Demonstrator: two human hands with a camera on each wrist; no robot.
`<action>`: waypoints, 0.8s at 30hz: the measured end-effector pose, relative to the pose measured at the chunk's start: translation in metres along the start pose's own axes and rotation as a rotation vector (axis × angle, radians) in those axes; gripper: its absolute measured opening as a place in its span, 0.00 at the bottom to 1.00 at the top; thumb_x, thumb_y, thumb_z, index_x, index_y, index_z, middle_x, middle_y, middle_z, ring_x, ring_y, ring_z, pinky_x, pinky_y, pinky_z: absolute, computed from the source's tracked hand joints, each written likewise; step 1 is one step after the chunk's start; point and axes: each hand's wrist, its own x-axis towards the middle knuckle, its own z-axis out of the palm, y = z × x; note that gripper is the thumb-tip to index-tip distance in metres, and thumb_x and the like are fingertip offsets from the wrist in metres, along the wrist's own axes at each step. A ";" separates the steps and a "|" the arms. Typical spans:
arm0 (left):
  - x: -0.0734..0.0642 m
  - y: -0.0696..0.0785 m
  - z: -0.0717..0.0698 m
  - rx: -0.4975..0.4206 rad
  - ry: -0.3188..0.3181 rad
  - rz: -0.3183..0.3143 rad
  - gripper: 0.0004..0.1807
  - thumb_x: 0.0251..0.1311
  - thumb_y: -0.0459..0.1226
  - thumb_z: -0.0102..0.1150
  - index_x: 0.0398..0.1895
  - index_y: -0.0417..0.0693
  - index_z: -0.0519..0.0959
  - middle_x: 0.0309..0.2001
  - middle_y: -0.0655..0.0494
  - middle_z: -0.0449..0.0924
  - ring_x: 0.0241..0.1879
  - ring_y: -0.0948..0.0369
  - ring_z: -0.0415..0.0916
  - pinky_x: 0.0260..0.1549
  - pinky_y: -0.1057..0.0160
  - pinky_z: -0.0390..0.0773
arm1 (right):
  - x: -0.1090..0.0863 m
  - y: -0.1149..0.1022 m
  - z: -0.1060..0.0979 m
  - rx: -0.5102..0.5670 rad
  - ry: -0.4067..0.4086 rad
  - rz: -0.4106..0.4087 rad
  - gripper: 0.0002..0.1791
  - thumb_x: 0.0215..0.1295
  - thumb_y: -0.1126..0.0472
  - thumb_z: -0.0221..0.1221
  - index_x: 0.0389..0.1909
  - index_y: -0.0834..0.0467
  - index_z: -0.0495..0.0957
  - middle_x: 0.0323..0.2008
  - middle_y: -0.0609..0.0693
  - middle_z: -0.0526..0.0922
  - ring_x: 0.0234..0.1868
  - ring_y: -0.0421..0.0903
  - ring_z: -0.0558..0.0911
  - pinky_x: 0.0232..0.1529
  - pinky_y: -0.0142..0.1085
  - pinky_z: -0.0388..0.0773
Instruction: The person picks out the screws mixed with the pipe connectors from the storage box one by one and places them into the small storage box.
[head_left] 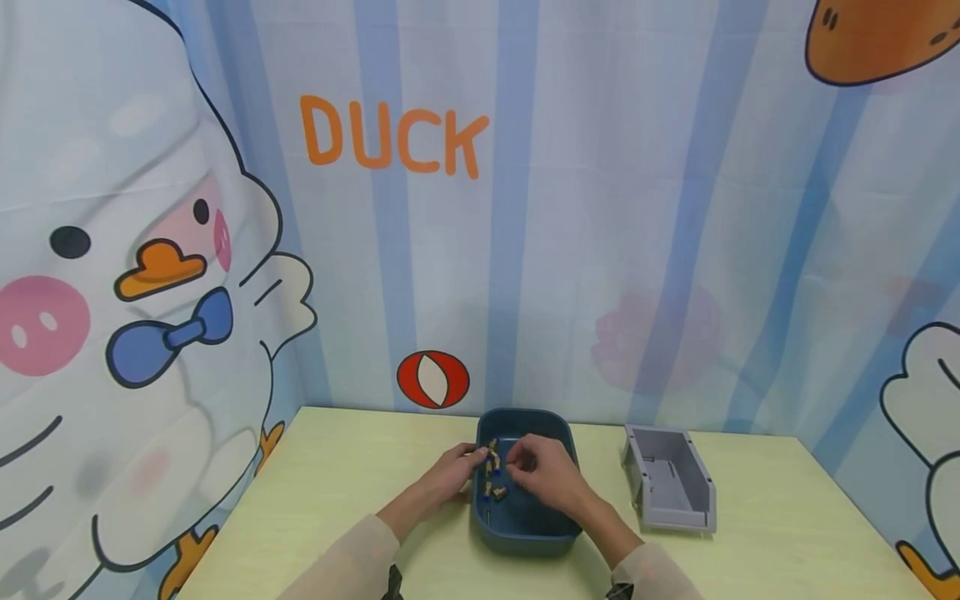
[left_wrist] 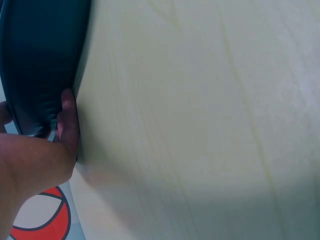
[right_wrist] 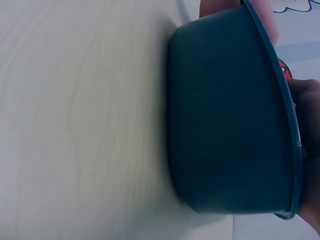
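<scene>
A dark blue-green plastic basin (head_left: pixel 525 546) stands on the table. Several small brass-coloured fittings (head_left: pixel 500 493), some with blue ends, lie along the left part of its floor. My left hand (head_left: pixel 453 468) grips the left side, thumb over the rim; in the left wrist view the fingers of this hand (left_wrist: pixel 67 117) lie against the outer wall. My right hand (head_left: pixel 551 475) reaches in over the basin, its thumb and forefinger bent close together just right of the fittings. I cannot tell whether a small piece is between them. The right wrist view shows mostly the basin's outer wall (right_wrist: pixel 225 120).
A grey open-fronted parts bin (head_left: pixel 697 518) stands to the right of the basin. The pale wood-grain table (head_left: pixel 360 467) ends at the back against a striped curtain (head_left: pixel 562 250) printed with cartoon ducks and a red-and-white ball.
</scene>
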 end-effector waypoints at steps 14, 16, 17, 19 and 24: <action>0.000 0.001 0.001 -0.001 0.006 -0.006 0.33 0.83 0.50 0.46 0.77 0.34 0.64 0.68 0.36 0.75 0.66 0.42 0.73 0.60 0.40 0.80 | 0.002 -0.005 0.016 0.019 -0.051 -0.017 0.04 0.65 0.69 0.69 0.38 0.60 0.86 0.33 0.43 0.85 0.34 0.37 0.82 0.37 0.33 0.82; 0.000 0.000 0.001 0.001 0.008 -0.009 0.33 0.83 0.50 0.47 0.78 0.34 0.64 0.68 0.37 0.75 0.66 0.43 0.73 0.60 0.40 0.80 | 0.001 -0.005 0.018 0.027 -0.060 -0.013 0.04 0.64 0.69 0.69 0.38 0.59 0.85 0.33 0.43 0.85 0.34 0.36 0.81 0.37 0.32 0.81; 0.000 0.001 0.001 0.001 0.009 -0.009 0.33 0.83 0.50 0.47 0.78 0.34 0.64 0.68 0.37 0.75 0.66 0.43 0.73 0.60 0.40 0.80 | 0.001 -0.005 0.018 0.029 -0.065 -0.011 0.05 0.64 0.69 0.69 0.37 0.59 0.85 0.33 0.43 0.84 0.34 0.36 0.81 0.37 0.32 0.81; 0.000 0.001 0.001 0.003 0.013 -0.010 0.33 0.83 0.50 0.47 0.77 0.34 0.64 0.67 0.37 0.75 0.66 0.43 0.74 0.60 0.41 0.80 | 0.002 -0.005 0.021 0.029 -0.075 -0.013 0.05 0.63 0.69 0.70 0.36 0.57 0.84 0.32 0.43 0.84 0.33 0.36 0.81 0.36 0.32 0.80; -0.001 0.002 0.001 0.001 0.020 -0.010 0.32 0.83 0.49 0.46 0.77 0.34 0.65 0.67 0.37 0.76 0.65 0.43 0.74 0.59 0.41 0.80 | 0.002 -0.002 0.024 0.019 -0.106 -0.026 0.06 0.63 0.69 0.70 0.35 0.56 0.84 0.31 0.41 0.83 0.33 0.35 0.80 0.35 0.32 0.80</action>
